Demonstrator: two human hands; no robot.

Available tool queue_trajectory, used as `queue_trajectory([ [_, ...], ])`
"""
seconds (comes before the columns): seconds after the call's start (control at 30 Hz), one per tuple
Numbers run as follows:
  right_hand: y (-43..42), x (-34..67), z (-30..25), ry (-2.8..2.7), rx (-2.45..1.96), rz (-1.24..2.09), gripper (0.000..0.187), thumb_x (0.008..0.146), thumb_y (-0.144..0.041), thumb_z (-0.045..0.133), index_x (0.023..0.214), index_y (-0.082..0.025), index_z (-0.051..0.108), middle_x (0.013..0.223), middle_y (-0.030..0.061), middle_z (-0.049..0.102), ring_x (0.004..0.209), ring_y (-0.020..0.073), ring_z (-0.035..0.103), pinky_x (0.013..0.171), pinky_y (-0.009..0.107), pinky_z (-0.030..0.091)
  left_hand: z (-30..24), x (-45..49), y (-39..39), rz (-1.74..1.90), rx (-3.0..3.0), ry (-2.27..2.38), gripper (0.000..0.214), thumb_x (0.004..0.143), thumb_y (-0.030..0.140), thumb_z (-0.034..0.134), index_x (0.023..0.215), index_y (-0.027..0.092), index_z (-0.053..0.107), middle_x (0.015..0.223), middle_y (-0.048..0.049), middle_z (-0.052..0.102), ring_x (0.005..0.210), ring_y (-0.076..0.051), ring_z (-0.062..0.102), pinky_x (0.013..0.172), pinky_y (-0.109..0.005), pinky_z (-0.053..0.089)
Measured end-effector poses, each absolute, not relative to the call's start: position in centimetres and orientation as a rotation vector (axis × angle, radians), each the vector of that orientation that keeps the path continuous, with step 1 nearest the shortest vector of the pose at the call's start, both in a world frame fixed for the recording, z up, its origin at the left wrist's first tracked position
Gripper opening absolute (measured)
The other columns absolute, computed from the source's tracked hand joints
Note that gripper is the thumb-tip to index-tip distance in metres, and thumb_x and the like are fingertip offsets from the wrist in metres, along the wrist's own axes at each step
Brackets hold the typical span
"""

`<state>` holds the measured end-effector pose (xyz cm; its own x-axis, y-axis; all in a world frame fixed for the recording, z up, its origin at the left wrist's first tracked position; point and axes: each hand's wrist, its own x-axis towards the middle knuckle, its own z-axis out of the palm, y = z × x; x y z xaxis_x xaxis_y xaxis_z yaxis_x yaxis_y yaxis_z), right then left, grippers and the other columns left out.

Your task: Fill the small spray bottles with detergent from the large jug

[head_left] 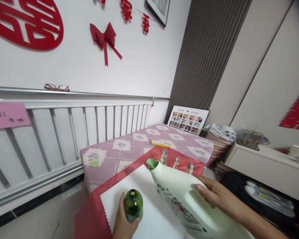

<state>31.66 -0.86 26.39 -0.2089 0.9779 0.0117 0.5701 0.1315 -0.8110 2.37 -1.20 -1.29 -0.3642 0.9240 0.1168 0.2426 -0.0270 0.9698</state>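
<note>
My left hand [123,220] is wrapped round a green see-through bottle [134,203], held upright over a white scalloped-edged sheet [149,189]. No cap or pump shows on its narrow top. In my right hand [215,194] is a large pale-green laundry detergent jug [181,189], gripped by its handle. The jug lies tilted, its green open spout [152,163] facing up and left, above and to the right of the small bottle and apart from it. No liquid shows at the spout. A light-green cap [94,162] rests on the tablecloth at the left.
Several small pump-topped items [176,162] stand on a red cloth [89,212] behind the jug. A yellow-and-white box [160,143] lies on the purple patterned tablecloth [132,144]. A white radiator [89,124] borders the table; a pink basket [215,142] stands at right.
</note>
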Motion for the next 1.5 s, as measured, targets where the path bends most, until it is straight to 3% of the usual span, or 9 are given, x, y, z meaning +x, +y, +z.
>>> queue_trajectory([
  [0.07, -1.1, 31.4, 26.6, -1.881, -1.508, 0.92, 0.039, 0.075, -0.059, 0.065, 0.074, -0.021, 0.071, 0.064, 0.0037, 0.064, 0.053, 0.0167, 0.052, 0.045, 0.026, 0.038, -1.1, 2.0, -0.5, 1.408, 1.335, 1.661, 0.092, 0.057, 0.02, 0.062, 0.144, 0.014, 0.03, 0.145, -0.0176, 0.052, 0.129, -0.03, 0.054, 0.108, -0.038, 0.045],
  [0.2, -1.1, 31.0, 26.8, -1.974, -1.519, 0.821, 0.035, 0.073, -0.056, 0.07, 0.072, -0.021, 0.072, 0.076, 0.0082, 0.073, 0.067, 0.0228, 0.063, 0.06, 0.029, 0.049, -1.4, 1.3, 0.2, 1.34, 1.494, 1.686, 0.084, 0.06, 0.023, 0.065, 0.139, 0.01, 0.038, 0.14, -0.0208, 0.056, 0.126, -0.033, 0.056, 0.108, -0.046, 0.045],
  [0.4, -0.7, 30.6, 26.2, -2.399, -1.616, 0.6, 0.048, 0.09, -0.061, 0.046, 0.093, -0.019, 0.067, 0.088, 0.0094, 0.073, 0.077, 0.0241, 0.065, 0.07, 0.031, 0.051, -2.4, 1.4, -0.1, 1.194, 1.639, 1.837, 0.084, 0.064, 0.028, 0.063, 0.141, 0.009, 0.035, 0.144, -0.0192, 0.053, 0.129, -0.031, 0.054, 0.11, -0.044, 0.043],
  [0.87, 0.4, 26.9, 27.8, -2.692, -1.698, 0.437, 0.051, 0.091, -0.065, 0.041, 0.09, -0.018, 0.062, 0.09, 0.0132, 0.072, 0.08, 0.0267, 0.067, 0.069, 0.033, 0.049, -2.6, 1.3, -0.2, 1.159, 1.702, 1.858, 0.084, 0.066, 0.031, 0.061, 0.143, 0.013, 0.034, 0.145, -0.014, 0.053, 0.129, -0.029, 0.053, 0.109, -0.043, 0.044],
  [1.13, 1.0, 25.8, 28.6, -2.765, -1.704, 0.415, 0.051, 0.092, -0.063, 0.039, 0.091, -0.018, 0.062, 0.09, 0.0135, 0.072, 0.079, 0.0267, 0.067, 0.07, 0.035, 0.05, -2.2, 1.3, -0.4, 1.136, 1.69, 1.853, 0.084, 0.065, 0.032, 0.062, 0.142, 0.011, 0.036, 0.145, -0.0158, 0.053, 0.13, -0.031, 0.053, 0.11, -0.045, 0.043],
  [1.5, 1.9, 24.4, 29.1, -2.831, -1.72, 0.365, 0.043, 0.091, -0.058, 0.043, 0.086, -0.02, 0.062, 0.096, 0.0158, 0.072, 0.083, 0.0291, 0.067, 0.072, 0.038, 0.05, -1.4, 1.1, -0.5, 1.117, 1.65, 1.814, 0.087, 0.063, 0.033, 0.064, 0.143, 0.012, 0.037, 0.145, -0.0144, 0.052, 0.13, -0.032, 0.052, 0.111, -0.046, 0.042],
])
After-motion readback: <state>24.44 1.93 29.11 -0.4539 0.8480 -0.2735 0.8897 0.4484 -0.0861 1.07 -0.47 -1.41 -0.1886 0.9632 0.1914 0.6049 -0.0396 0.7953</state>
